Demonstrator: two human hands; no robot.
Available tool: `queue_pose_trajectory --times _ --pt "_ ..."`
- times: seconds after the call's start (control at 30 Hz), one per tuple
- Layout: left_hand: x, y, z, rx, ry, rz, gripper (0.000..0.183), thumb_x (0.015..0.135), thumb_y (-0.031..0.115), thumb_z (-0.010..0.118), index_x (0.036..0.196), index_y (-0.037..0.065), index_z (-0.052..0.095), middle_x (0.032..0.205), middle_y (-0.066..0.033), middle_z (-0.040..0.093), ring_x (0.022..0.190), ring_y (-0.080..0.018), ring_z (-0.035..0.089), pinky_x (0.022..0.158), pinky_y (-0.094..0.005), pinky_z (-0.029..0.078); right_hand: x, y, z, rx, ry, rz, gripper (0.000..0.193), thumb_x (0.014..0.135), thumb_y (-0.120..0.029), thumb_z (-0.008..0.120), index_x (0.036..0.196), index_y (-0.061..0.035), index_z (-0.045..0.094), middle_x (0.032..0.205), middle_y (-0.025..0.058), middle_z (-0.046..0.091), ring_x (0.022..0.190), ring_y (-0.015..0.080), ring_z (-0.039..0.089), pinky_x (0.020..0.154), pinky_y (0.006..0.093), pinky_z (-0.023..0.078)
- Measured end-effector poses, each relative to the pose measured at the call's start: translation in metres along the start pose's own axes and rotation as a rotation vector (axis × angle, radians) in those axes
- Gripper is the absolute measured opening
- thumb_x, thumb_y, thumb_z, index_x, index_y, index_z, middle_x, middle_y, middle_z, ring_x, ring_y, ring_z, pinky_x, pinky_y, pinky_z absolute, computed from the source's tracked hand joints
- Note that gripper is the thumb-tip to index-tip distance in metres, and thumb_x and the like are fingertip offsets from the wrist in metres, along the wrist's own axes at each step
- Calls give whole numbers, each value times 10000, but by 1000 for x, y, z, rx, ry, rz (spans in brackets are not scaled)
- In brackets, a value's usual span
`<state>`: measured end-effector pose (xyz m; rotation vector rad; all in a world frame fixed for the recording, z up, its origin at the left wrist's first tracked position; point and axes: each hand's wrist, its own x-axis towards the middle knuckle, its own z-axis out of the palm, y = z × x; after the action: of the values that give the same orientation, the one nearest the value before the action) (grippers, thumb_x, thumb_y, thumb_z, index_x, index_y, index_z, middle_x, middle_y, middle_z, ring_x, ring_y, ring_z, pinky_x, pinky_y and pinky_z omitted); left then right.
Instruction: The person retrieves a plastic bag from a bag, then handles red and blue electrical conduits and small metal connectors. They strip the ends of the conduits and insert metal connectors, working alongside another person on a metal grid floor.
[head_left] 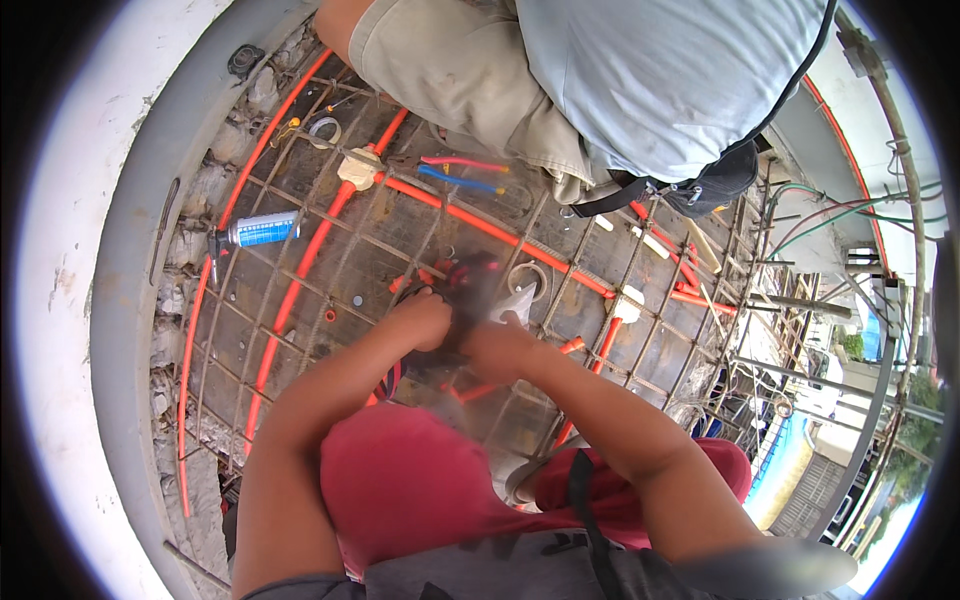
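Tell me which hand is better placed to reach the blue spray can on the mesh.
Left, probably. The left hand is on the same side as the spray can, with open mesh between. The right hand sits farther away and would have to cross over.

Spray can (262, 230) left of junction box (359, 167)

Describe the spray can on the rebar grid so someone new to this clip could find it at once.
Start at the curved grey wall on the left and look just inside it, onto the rebar mesh crossed by orange pipes. The spray can lies on its side there, up and left of the person's left hand. It is the only blue and white cylinder, with a dark nozzle toward the wall.
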<state>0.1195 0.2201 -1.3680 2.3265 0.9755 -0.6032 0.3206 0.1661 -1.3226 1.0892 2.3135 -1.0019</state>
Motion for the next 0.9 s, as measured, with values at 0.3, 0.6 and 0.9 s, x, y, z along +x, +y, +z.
queue_pose_trajectory --times 0.3,0.6,0.9 --pt "15 23 9 8 85 -132 352 926 195 665 1229 22 715 1316 -202 694 1340 -372 569 1143 -496 443 5 21 -18 111 132 225 262 913 -202 616 1105 -141 784 1265 137 709 1237 300 665 879 567 509" --pt "14 11 -39 -73 649 -116 290 979 319 738 1115 62 748 1127 -187 740 1106 -437 686 959 -542 551 48 43 49 570 756 519 286 891 -234 744 1092 -31 739 1087 250 757 1082 457 726 958 549 579" --pt "6 17 -51 -312 262 -182 321 1003 339 712 929 32 770 1007 -219 751 1010 -460 705 890 -570 547 13 49 36 684 802 507 181 885 -140 745 1057 -89 766 1133 213 750 1053 442 723 888 536 592"
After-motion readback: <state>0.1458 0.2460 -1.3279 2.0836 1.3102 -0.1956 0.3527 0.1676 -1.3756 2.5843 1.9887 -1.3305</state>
